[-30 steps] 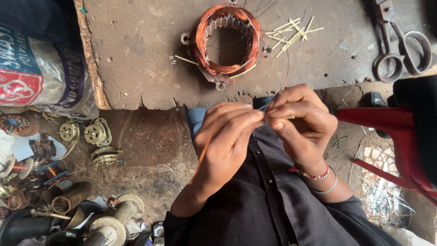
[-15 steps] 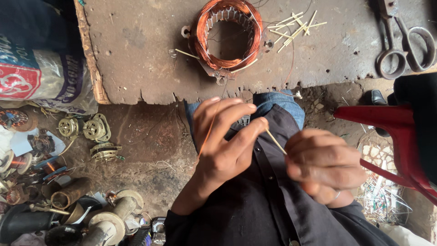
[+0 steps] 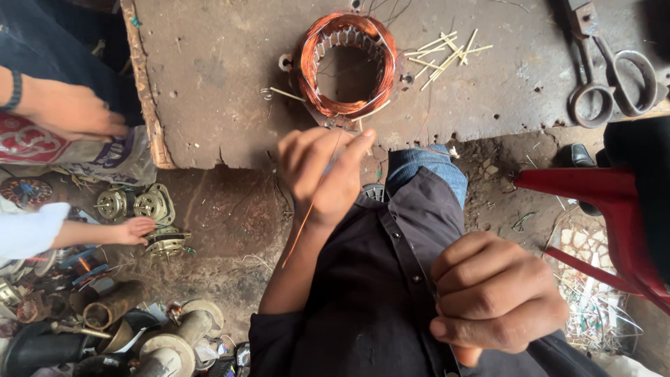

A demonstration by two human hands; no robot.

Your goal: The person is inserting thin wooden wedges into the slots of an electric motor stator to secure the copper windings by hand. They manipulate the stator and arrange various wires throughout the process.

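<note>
On the worn workbench (image 3: 223,77), a copper-wound stator (image 3: 347,64) beside scissors (image 3: 611,77).

Worn grey workbench (image 3: 209,84) over dirt floor (image 3: 223,216), red chair (image 3: 593,188) nearby.

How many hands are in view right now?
4. The person's left hand pinches a thin wire below the copper coil; their right hand is a fist at lower right. Two other people's hands sit at far left and.

My bench (image 3: 223,77) is rough, matt, stained — the coil (image 3: 347,64) on it gleams copper; the scissors (image 3: 607,80) are dull steel.
</note>
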